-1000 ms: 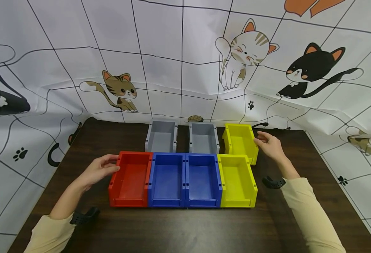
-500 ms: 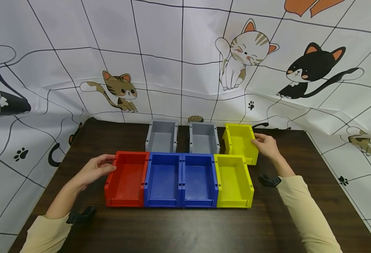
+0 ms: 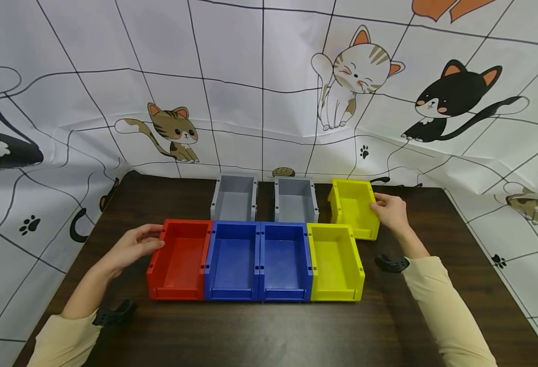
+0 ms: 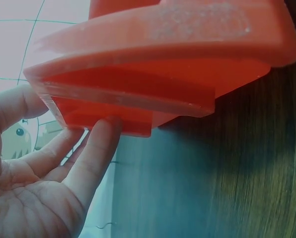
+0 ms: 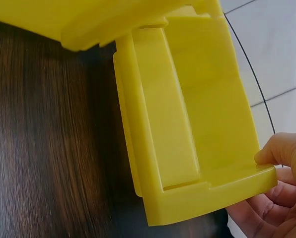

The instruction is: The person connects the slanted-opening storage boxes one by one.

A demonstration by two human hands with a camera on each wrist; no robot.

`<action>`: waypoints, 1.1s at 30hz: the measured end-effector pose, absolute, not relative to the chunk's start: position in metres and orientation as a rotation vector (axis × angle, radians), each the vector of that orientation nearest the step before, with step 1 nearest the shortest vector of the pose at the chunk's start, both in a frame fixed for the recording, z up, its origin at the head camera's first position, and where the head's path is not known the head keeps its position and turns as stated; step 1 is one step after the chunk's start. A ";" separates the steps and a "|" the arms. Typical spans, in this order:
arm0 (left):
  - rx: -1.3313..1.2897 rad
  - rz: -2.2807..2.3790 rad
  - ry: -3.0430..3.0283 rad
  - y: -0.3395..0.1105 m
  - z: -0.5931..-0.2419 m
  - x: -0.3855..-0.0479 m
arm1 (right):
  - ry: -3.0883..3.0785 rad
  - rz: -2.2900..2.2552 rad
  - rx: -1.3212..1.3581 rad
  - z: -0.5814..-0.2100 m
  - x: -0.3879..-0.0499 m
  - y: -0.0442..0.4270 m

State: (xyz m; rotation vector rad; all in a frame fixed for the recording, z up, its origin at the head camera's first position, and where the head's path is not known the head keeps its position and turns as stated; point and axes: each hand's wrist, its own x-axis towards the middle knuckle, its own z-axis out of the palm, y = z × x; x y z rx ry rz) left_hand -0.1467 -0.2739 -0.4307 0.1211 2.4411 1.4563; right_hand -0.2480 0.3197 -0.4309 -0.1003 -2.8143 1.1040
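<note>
On the dark table point(image 3: 269, 334) we see the front yellow bin point(image 3: 335, 260) at the right end of a row. To the left of it stand two blue bins point(image 3: 234, 257), side by side, and farthest to the left the red bin point(image 3: 181, 260). There, the left hand point(image 3: 133, 248) has its fingers loosely bent and holds lightly the outer wall, with one tip on the outside and another finger at the rim. Behind the front yellow bin and a little to its right is the rear yellow bin point(image 3: 353, 204). The right hand point(image 3: 391, 211) is half closed and pinches its right wall. We cannot tell if both yellow bins touch. Behind the front yellow bin, to the left, are two grey bins point(image 3: 296, 201), set apart.
</note>
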 end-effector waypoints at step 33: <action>0.134 1.415 2.497 -0.282 -0.432 -0.144 | -2.694 1.012 -0.069 -0.400 -0.147 0.392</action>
